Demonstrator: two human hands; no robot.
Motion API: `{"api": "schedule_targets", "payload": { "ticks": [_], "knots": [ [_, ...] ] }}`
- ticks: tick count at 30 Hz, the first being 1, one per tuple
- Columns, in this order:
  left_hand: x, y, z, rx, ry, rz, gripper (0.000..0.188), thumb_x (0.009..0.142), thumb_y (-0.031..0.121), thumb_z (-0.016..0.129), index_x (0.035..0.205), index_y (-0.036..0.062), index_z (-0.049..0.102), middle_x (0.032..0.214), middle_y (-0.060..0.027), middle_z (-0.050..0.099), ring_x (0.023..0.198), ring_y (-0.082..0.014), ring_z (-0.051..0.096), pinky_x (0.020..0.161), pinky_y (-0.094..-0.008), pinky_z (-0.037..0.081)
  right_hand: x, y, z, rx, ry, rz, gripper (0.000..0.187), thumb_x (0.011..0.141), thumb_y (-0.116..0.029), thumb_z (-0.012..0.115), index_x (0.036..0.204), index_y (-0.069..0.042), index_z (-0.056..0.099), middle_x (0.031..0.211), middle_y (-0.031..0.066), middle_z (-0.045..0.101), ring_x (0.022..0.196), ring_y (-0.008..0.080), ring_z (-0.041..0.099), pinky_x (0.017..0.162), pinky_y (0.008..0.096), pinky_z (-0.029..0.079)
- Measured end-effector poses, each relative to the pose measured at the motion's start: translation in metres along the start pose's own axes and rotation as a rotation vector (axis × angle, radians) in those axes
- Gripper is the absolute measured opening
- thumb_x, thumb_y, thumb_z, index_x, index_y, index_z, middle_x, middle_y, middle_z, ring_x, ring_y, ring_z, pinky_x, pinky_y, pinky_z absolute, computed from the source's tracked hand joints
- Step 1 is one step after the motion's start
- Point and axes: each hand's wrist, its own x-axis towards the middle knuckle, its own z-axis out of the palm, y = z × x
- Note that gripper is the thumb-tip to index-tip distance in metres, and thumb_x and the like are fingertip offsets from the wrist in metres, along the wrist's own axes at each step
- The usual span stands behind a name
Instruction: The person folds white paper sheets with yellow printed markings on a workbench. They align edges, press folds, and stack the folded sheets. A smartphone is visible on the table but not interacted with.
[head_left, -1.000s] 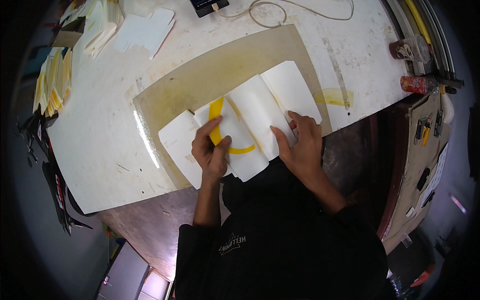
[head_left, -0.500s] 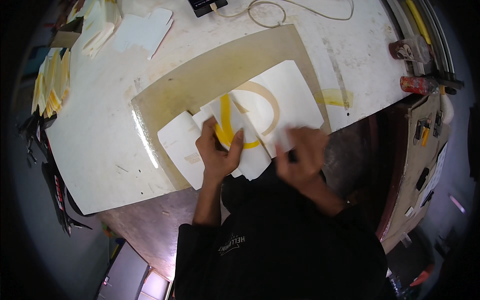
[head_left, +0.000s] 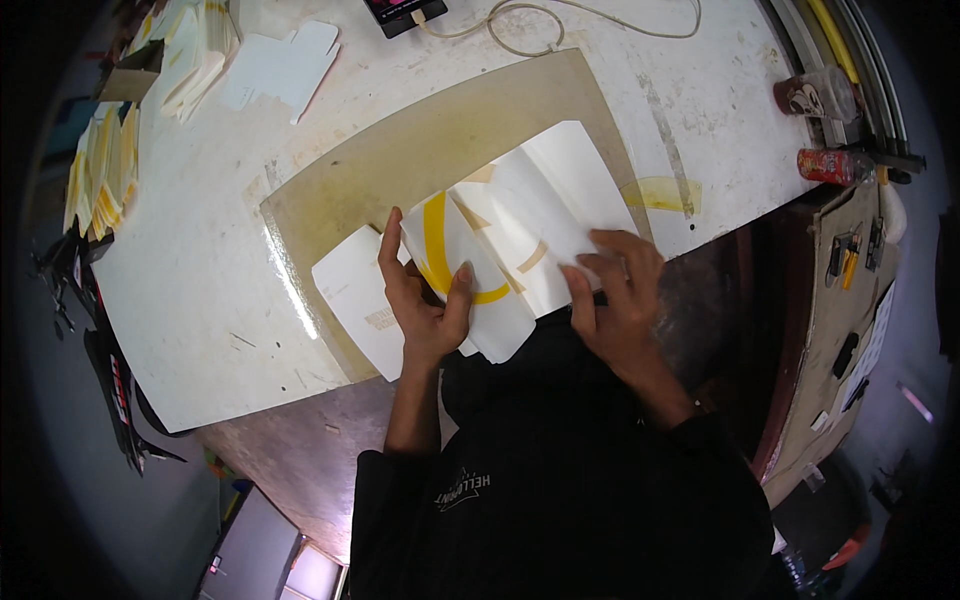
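Observation:
A creased white card sheet (head_left: 545,190) lies before me, with beige printed shapes on its right part. Over its middle sits a white panel with a yellow curved band (head_left: 437,235). My left hand (head_left: 425,305) holds this panel, thumb pressed on its face, index finger stretched up along the left edge; the other fingers are partly hidden. My right hand (head_left: 620,290) rests on the sheet's right part near the lower edge, fingers apart and slightly bent. A further white panel (head_left: 355,290) with faint print extends left of my left hand.
Beneath the sheet is a translucent mat (head_left: 370,165) on a white table (head_left: 190,330). Bundles of yellow-and-white folded pieces (head_left: 105,165) stand at the left, near a flat white cutout (head_left: 285,68). A device with a cable (head_left: 405,15), a plastic cup (head_left: 815,95) and a red-labelled bottle (head_left: 835,167) lie farther out.
My right hand has slowed and its fingers have spread onto the sheet. A white fold now covers much of the beige arc. My left index finger has straightened upward.

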Motion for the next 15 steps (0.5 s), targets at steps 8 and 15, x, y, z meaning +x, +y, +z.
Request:
{"api": "schedule_targets", "payload": {
  "ticks": [8, 15],
  "knots": [
    [-0.011, 0.000, -0.006, -0.222, 0.133, -0.057, 0.081, 0.085, -0.005, 0.061, 0.155, -0.0003, 0.021, 0.118, -0.0232, 0.063, 0.096, -0.0253, 0.068, 0.087, -0.0347, 0.055, -0.006, -0.007, 0.019, -0.066, -0.149, 0.233, 0.033, 0.080, -0.014, 0.079, 0.107, -0.002, 0.065, 0.097, 0.0118, 0.063, 0.093, 0.0269, 0.058, 0.083, 0.0433, 0.038],
    [-0.002, -0.003, -0.012, 0.156, -0.052, 0.119, 0.026, 0.078, -0.005, 0.067, 0.099, 0.0041, 0.078, 0.063, -0.0056, 0.059, 0.056, -0.0129, 0.050, 0.054, -0.0267, 0.036, 0.001, -0.023, 0.019, 0.062, -0.208, 0.236, 0.036, 0.084, -0.018, 0.076, 0.111, 0.000, 0.061, 0.094, 0.0142, 0.059, 0.089, 0.0314, 0.056, 0.080, 0.0454, 0.039]
  ]
}}
